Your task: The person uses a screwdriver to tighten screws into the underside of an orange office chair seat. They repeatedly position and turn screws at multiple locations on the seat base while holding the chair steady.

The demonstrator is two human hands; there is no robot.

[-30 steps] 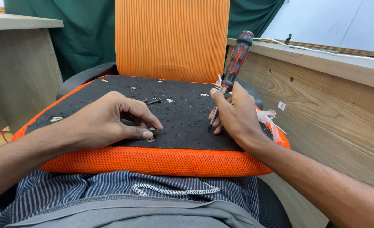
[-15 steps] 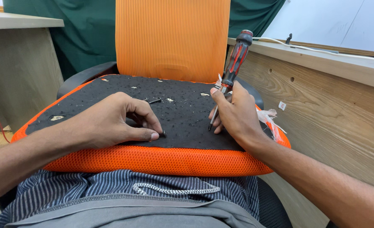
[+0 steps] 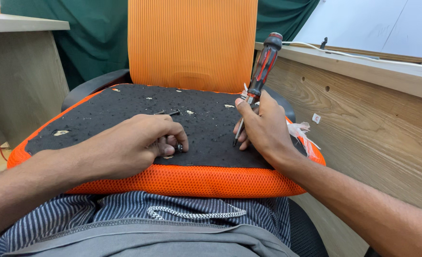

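An orange chair seat lies upside down on my lap, its black underside (image 3: 125,102) facing up. My left hand (image 3: 134,145) rests on that surface near the front edge, fingers curled around a small dark screw (image 3: 178,148) pinched at the fingertips. My right hand (image 3: 263,128) grips a red-and-black screwdriver (image 3: 263,66), which stands nearly upright with its tip on the black surface. A loose dark screw (image 3: 167,113) lies a little beyond my left hand.
The orange ribbed backrest (image 3: 192,43) rises behind the seat. A wooden panel (image 3: 363,123) stands close on the right with a white cable along its top. A wooden desk (image 3: 15,81) is at the left, a green curtain behind.
My left fingers have curled tighter and shifted slightly right on the small screw. The right hand and screwdriver stay where they were.
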